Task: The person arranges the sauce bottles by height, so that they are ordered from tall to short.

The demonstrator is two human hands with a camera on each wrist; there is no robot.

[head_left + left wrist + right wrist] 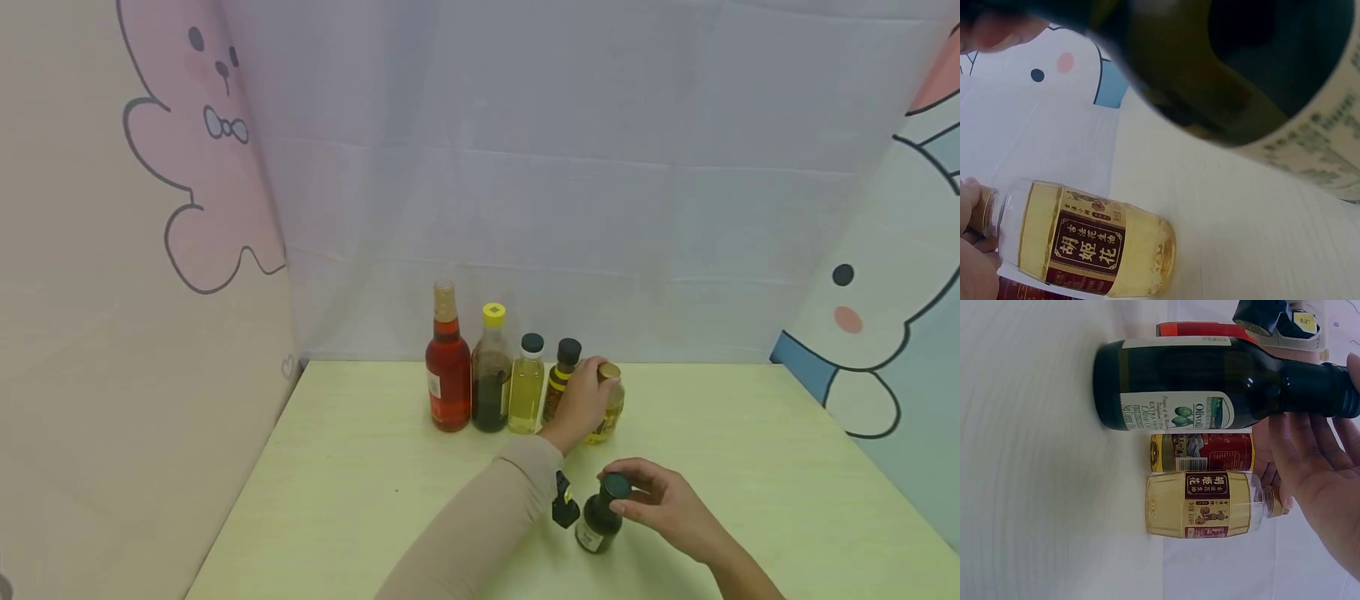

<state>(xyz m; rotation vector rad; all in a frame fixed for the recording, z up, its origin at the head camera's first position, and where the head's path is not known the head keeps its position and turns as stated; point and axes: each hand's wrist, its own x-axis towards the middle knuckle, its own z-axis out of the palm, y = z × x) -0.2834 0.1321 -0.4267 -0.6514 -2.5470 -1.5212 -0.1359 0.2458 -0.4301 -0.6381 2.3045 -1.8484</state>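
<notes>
Six bottles on the table, five in a row at the far side (one red (447,367), one dark with a yellow cap (491,371), one pale yellow (527,385), one small brown (561,375), one golden (611,408)), one dark green bottle (600,515) near, two hands (583,404) (667,500).

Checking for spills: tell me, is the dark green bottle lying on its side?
No, the dark green bottle stands upright on the table, the right hand holding its cap.

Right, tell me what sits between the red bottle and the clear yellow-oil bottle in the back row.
In the head view, one bottle: the dark one with the yellow cap, standing between the red bottle and the yellow-oil bottle.
</notes>
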